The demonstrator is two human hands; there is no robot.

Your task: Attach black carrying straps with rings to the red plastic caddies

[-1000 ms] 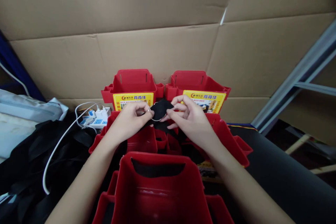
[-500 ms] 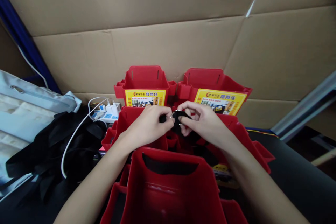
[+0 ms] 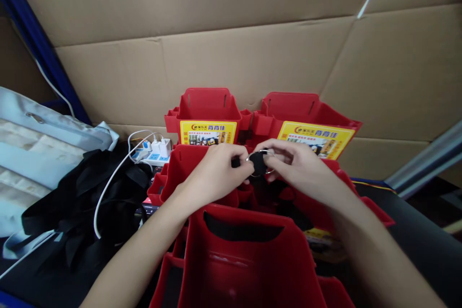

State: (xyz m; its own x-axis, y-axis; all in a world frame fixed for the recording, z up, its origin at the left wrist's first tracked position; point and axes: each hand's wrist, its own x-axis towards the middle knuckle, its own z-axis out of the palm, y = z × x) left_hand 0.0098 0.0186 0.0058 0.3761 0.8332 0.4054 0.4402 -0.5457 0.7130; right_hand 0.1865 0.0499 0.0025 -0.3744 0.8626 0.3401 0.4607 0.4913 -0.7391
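Observation:
Between my hands is a metal ring (image 3: 267, 171) with a black strap (image 3: 257, 163) passing through it. My left hand (image 3: 218, 173) is closed, its thumb and finger pinching the ring's left edge. From the right, my right hand (image 3: 299, 166) grips the strap and ring between thumb and bent fingers; which of the two it presses on more is hard to see. Below them stands a red plastic box (image 3: 249, 260), with a black strap band (image 3: 241, 230) lying across the inside of its near-top wall.
More red boxes stand behind, two with yellow labels (image 3: 208, 132) against a cardboard wall (image 3: 252, 62). On the left lie a heap of black straps (image 3: 97, 202), a white cable (image 3: 108, 178), a power strip (image 3: 155, 156) and a pale grey bag (image 3: 46, 154). A metal post (image 3: 429, 163) slants at right.
The view has shifted, so everything sits slightly farther right. The ring now shows rounder and more fully, with the strap across its middle. Both hands keep their hold.

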